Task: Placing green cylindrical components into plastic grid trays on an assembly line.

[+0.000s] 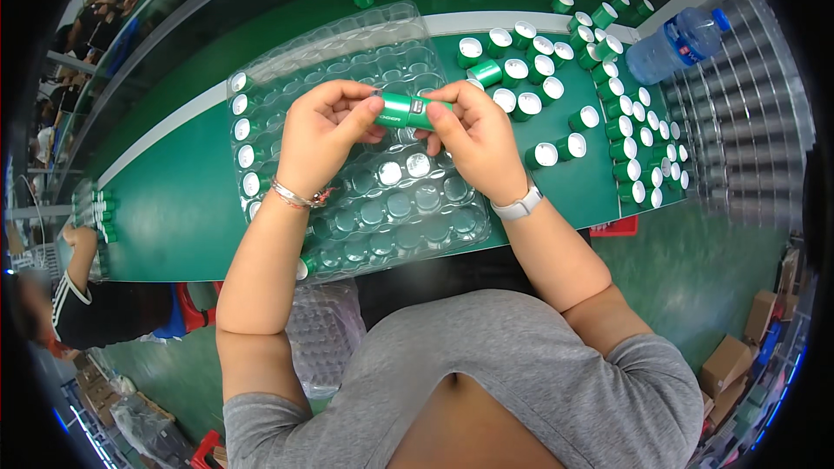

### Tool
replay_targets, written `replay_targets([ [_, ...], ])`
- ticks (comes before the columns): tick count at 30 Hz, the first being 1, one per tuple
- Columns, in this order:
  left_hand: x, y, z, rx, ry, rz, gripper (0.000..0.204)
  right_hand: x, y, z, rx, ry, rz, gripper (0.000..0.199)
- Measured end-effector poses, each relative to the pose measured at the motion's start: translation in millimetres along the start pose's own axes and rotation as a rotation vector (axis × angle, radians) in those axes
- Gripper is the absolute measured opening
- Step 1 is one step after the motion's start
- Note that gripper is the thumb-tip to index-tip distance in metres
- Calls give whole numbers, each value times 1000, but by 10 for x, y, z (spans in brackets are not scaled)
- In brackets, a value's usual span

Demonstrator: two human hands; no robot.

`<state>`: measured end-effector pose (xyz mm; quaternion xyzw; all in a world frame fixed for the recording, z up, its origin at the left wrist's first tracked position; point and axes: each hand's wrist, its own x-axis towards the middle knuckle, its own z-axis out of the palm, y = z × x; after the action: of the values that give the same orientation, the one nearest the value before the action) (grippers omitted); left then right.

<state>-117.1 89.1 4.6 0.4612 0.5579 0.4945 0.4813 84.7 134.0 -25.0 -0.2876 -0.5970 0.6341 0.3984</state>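
Observation:
A shiny green cylinder (pixel 400 110) with a small dark label patch lies sideways between my two hands, above a clear plastic tray. My left hand (pixel 326 132) pinches its left end with thumb and fingers. At the other end, my right hand (pixel 476 132) grips it the same way. The clear tray (pixel 369 239) has rows of round pockets. Several green cylinders with white tops (pixel 241 129) stand along its left side, partly under the plastic. To the right of my right hand, many more white-topped green cylinders (pixel 545 155) stand on the green work surface, one lying on its side (pixel 486 73).
A blue-capped water bottle (pixel 669 48) leans by a metal rack (pixel 738 113) at the right. Another person's arm (pixel 81 254) reaches the surface at far left, near a red stool (pixel 198 304). Bagged clear trays (pixel 323 330) hang below the front edge. Cardboard boxes (pixel 728 365) sit lower right.

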Motion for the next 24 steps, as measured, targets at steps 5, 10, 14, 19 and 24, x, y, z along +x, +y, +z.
replay_targets([
  [5,1,26,29,-14,25,-44,22,19,16,-6,-11,4,4,23],
  [10,-7,46,70,-174,15,76,28,15,4,8,-61,18,0,24],
  [14,38,-68,-39,-93,-28,282,36,48,50,28,180,53,-106,36],
  [19,-29,15,60,54,22,256,47,40,68,-39,199,-37,-123,48],
  [24,-38,-17,51,148,-36,378,46,4,-9,-18,112,-130,-85,49],
])
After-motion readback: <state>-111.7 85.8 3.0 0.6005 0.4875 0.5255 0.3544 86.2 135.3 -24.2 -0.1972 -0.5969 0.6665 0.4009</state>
